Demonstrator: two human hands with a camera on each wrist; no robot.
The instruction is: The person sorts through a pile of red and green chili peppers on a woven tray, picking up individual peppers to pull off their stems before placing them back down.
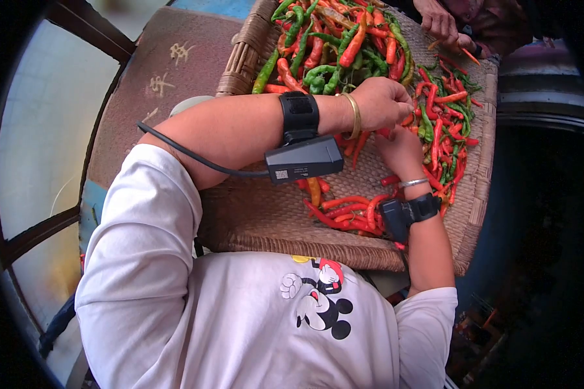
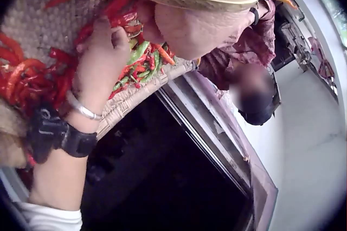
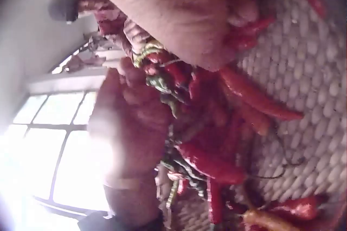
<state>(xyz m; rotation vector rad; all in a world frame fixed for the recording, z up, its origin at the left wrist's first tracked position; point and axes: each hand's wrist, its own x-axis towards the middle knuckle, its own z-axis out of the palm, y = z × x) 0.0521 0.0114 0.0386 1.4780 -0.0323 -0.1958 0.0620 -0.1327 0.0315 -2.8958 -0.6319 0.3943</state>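
My right hand (image 1: pixel 396 152), with a silver bangle, holds a red chili pepper (image 3: pixel 246 33) in its curled fingers, low over the woven tray (image 1: pixel 272 217). Just beyond it, my left hand (image 1: pixel 377 104) wears a gold bangle and bends over the peppers with curled fingers. Its fingertips are close to an orange-red pepper (image 1: pixel 407 120), and I cannot tell whether they pinch it. Both hands nearly meet in the head view. From the left wrist, the right hand (image 2: pixel 100 60) shows among red peppers; from the right wrist, the left hand (image 3: pixel 135 117) shows blurred.
A big heap of red and green peppers (image 1: pixel 331 48) fills the tray's far side. Thin red and green peppers (image 1: pixel 444 123) lie along its right, and a small red pile (image 1: pixel 350 214) lies near my body. Opposite, another person's hand (image 1: pixel 438 23) is beside an orange pepper (image 1: pixel 470 57).
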